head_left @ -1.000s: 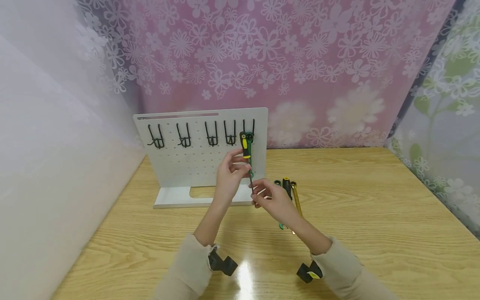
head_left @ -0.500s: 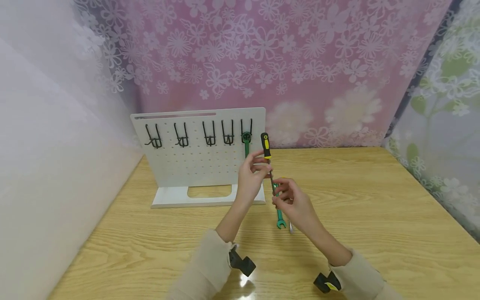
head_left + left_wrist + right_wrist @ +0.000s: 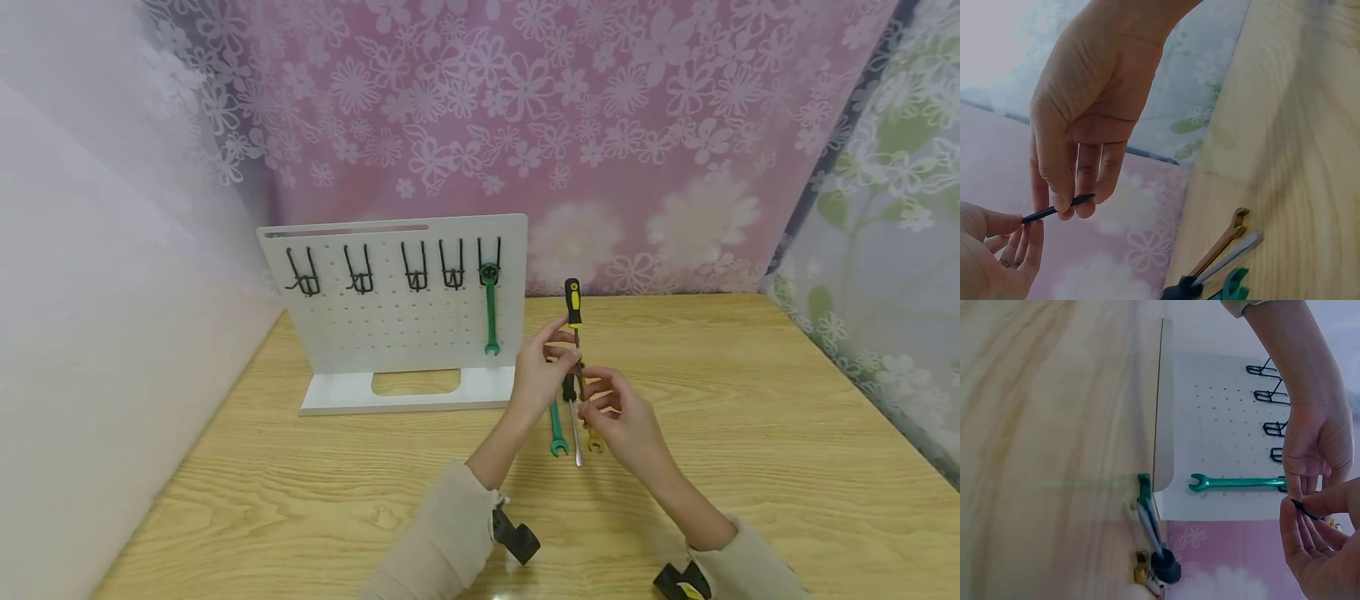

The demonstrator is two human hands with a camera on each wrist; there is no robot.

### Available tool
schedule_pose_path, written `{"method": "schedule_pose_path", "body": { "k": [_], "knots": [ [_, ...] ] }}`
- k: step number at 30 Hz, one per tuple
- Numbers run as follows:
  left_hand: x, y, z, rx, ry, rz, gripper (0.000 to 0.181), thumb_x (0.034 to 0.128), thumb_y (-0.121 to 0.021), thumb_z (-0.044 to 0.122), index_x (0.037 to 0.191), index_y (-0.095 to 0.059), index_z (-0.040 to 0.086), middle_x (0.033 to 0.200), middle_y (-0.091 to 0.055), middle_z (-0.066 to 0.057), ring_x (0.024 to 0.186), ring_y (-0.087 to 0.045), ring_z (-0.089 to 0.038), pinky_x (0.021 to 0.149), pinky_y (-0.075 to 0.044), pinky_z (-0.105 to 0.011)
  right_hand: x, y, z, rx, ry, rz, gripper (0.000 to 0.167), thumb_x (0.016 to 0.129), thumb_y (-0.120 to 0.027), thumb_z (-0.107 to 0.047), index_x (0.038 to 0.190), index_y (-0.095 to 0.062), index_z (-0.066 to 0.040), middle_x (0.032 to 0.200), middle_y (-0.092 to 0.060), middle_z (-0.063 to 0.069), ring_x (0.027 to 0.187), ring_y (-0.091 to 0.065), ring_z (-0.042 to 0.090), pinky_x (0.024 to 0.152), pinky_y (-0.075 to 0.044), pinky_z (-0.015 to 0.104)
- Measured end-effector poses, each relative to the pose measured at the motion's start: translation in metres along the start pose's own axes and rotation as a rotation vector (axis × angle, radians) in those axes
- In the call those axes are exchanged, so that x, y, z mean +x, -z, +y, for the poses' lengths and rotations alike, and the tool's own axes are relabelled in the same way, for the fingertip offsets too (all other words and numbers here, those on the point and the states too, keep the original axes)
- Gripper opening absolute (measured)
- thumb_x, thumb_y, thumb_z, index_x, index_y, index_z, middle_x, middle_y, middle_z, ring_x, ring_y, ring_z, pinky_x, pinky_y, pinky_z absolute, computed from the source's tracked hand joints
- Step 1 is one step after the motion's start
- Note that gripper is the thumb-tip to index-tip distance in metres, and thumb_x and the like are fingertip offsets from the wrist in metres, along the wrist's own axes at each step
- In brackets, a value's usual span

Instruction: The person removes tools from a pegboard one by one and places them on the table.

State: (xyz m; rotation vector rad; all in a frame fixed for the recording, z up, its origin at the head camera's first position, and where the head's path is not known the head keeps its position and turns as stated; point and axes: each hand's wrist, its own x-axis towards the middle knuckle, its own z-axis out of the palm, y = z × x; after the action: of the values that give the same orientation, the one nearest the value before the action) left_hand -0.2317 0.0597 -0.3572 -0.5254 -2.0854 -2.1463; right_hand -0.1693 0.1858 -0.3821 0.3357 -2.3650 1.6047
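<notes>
A screwdriver (image 3: 573, 302) with a black and yellow handle is held upright above the table, handle on top. My left hand (image 3: 537, 373) pinches its dark shaft just below the handle. Lower down, near the tip, my right hand (image 3: 624, 422) pinches the same shaft (image 3: 1054, 211). Behind and below the hands, a green wrench (image 3: 557, 432), a second screwdriver (image 3: 576, 435) with a black handle and silver blade, and a gold wrench (image 3: 596, 442) lie side by side on the table, partly hidden by the hands.
A white pegboard (image 3: 390, 337) stands on the table (image 3: 712, 400) to the left, with several black double hooks (image 3: 359, 279). From its rightmost hook hangs another green wrench (image 3: 491, 312). A floral curtain (image 3: 480, 108) hangs behind.
Both hands have moved right with the screwdriver, from in front of the rightmost hook to above the tools on the table. The hanging green wrench is now fully visible.
</notes>
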Motion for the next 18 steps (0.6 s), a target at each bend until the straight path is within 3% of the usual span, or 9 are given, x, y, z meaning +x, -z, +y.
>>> {"method": "schedule_pose_path", "body": {
  "k": [9, 18],
  "knots": [
    [-0.009, -0.017, -0.011, 0.073, -0.009, -0.046, 0.05, 0.0847, -0.062, -0.004, 0.132, -0.048, 0.005, 0.1, -0.061, -0.008, 0.076, -0.063, -0.015, 0.059, -0.05, -0.02, -0.009, 0.013, 0.013, -0.023, -0.036, 0.008, 0.036, 0.085, -0.059, 0.008, 0.119, -0.048, 0.003, 0.093, -0.055, 0.016, 0.076, -0.06, 0.027, 0.061, -0.053, 0.033],
    [-0.016, -0.032, -0.026, 0.097, 0.086, -0.03, 0.055, 0.0826, -0.065, -0.004, 0.133, -0.048, 0.009, 0.094, -0.061, 0.001, 0.075, -0.06, -0.007, 0.055, -0.045, -0.017, -0.012, 0.024, 0.022, -0.068, -0.097, -0.023, 0.037, 0.083, -0.057, 0.012, 0.118, -0.049, 0.005, 0.091, -0.055, 0.018, 0.072, -0.06, 0.03, 0.06, -0.053, 0.037]
  ]
}}
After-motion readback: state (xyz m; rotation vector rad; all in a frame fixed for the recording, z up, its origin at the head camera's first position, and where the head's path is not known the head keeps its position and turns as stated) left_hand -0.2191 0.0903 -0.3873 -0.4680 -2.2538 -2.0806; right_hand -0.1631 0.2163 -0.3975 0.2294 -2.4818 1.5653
